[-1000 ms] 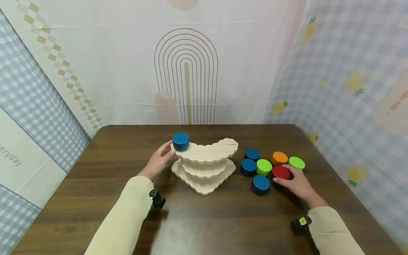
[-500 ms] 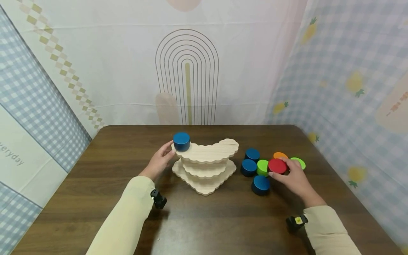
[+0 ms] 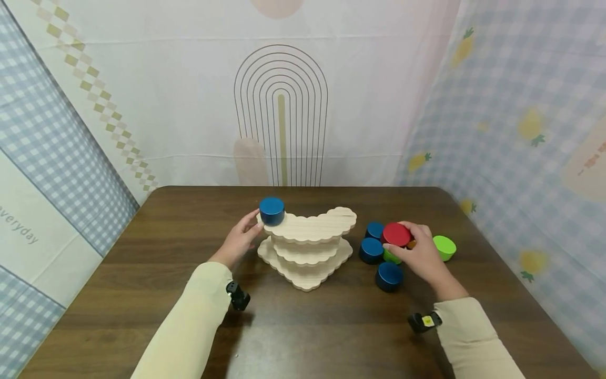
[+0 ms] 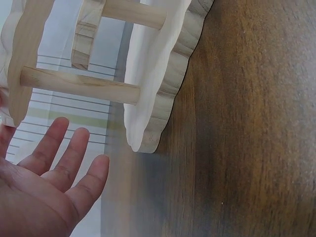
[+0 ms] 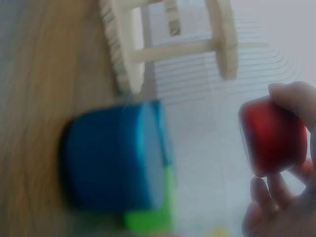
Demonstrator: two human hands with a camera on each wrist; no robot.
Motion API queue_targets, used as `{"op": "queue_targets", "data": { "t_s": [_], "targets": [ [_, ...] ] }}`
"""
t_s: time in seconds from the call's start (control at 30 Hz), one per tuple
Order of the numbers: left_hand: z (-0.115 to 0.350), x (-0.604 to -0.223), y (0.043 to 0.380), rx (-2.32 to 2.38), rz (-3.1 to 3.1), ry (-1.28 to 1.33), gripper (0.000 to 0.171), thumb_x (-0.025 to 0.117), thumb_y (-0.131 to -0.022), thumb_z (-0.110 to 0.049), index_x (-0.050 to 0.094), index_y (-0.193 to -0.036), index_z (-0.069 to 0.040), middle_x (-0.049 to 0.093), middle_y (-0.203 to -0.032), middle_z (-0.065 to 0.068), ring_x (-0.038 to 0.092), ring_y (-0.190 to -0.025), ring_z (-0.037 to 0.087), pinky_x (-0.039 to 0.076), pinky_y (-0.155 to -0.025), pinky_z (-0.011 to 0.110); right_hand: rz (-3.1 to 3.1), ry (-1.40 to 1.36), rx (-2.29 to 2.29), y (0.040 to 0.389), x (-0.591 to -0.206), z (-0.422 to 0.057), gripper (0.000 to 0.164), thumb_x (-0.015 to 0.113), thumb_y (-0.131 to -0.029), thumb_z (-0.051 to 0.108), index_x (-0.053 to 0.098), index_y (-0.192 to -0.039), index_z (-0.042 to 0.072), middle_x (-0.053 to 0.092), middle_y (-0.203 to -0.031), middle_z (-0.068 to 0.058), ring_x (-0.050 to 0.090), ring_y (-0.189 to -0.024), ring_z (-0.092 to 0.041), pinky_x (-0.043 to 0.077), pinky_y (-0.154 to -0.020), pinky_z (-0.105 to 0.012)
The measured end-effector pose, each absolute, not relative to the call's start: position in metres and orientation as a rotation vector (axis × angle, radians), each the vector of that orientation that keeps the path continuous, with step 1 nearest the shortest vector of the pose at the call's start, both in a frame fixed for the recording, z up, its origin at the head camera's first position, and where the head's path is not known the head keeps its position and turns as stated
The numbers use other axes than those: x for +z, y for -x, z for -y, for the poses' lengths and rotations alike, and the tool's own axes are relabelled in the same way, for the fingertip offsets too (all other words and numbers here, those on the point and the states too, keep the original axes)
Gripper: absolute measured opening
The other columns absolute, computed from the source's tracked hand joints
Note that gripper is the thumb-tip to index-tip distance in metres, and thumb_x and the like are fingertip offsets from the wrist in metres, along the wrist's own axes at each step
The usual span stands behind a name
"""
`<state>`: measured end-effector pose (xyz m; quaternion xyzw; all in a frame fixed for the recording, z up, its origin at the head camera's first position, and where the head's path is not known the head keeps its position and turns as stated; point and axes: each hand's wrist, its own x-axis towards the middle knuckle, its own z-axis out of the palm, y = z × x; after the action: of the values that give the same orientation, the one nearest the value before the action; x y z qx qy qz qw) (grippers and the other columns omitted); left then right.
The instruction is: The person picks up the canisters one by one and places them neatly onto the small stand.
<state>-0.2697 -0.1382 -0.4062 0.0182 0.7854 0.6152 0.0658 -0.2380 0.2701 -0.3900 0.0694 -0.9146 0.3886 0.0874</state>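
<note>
A: I'm far away. What's in the head view?
B: I see the left hand (image 3: 235, 243) at the end of a wooden stand (image 3: 310, 230), right by a blue block (image 3: 272, 211) on its top shelf. The right hand (image 3: 423, 259) pinches a red block (image 3: 396, 235) between thumb and fingers. The hands are well apart. Three blue blocks (image 3: 371, 251) sit on the counter (image 3: 307, 337) left of the right hand, and a bright green block (image 3: 444, 248) sits to its right.
A: And the left wrist view?
B: Three fingers (image 4: 74, 155) are loose and spread, holding nothing. I can't tell if the thumb and pointer pinch the shelf or just touch it.
A: Right wrist view?
B: It's blurry, but the red block is up in the hand, off the counter.
A: How do I do this well?
B: I'd hold the red block by its sides, firm and flat, above the other blocks. I'd go easy with the left, since a bump could knock the blue block off.
</note>
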Motion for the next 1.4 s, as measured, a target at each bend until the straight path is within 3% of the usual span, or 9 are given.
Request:
{"op": "queue_targets", "data": {
  "t_s": [0.17,0.7,1.07,1.4],
  "targets": [
    [0.139,-0.408,0.271,1.86,-2.373,-0.046,0.056,0.046,-0.103,-0.031,0.026,-0.153,-0.017,0.039,-0.146,0.024,0.043,-0.13,0.04,0.034,-0.104,0.061,2.711,-0.173,1.201,0.241,-0.382,-0.252,0.066,0.07,-0.088,0.036,0.045,-0.136,-0.001,0.038,-0.13,-0.024,0.042,-0.111,-0.036,0.047,-0.077,-0.036],
    [0.139,-0.41,0.273,1.851,-2.405,-0.061,0.055,0.047,-0.103,-0.03,0.028,-0.153,-0.016,0.042,-0.142,0.025,0.045,-0.128,0.041,0.036,-0.103,0.06,2.671,-0.238,1.323,0.25,-0.364,-0.197,0.067,0.073,-0.086,0.032,0.044,-0.138,0.002,0.035,-0.135,-0.022,0.042,-0.115,-0.037,0.047,-0.091,-0.052],
    [0.138,-0.412,0.273,1.854,-2.407,-0.067,0.056,0.046,-0.103,-0.032,0.027,-0.153,-0.016,0.041,-0.145,0.025,0.045,-0.129,0.04,0.036,-0.103,0.059,2.638,-0.364,1.365,0.26,-0.356,-0.165,0.063,0.077,-0.08,0.027,0.05,-0.133,0.005,0.039,-0.127,-0.017,0.042,-0.107,-0.029,0.043,-0.084,-0.042],
    [0.137,-0.411,0.271,1.864,-2.39,-0.064,0.056,0.046,-0.103,-0.033,0.027,-0.153,-0.017,0.041,-0.145,0.024,0.046,-0.129,0.04,0.034,-0.105,0.06,2.686,-0.399,1.376,0.266,-0.351,-0.14,0.066,0.078,-0.08,0.027,0.049,-0.134,0.004,0.04,-0.127,-0.016,0.044,-0.114,-0.03,0.048,-0.089,-0.048]
  ]
}}
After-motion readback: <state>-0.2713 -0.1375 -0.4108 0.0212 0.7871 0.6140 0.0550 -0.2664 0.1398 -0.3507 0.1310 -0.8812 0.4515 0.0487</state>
